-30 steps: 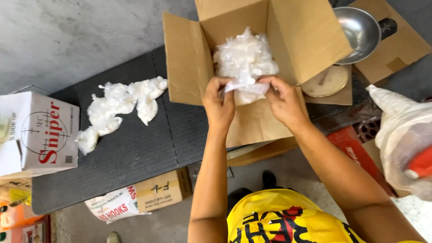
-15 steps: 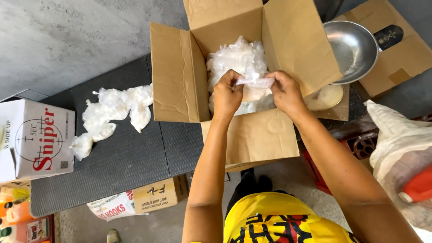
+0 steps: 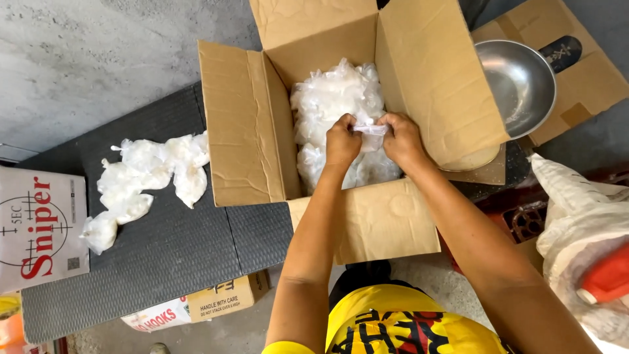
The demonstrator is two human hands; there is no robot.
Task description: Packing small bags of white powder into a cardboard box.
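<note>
Both hands are pinching one small clear bag between them, over the open box. The left hand is gripping its 9 o'clock end, the right hand its 3 o'clock end, fingers closed. More bags are lying on the desk at 9 o'clock.
</note>
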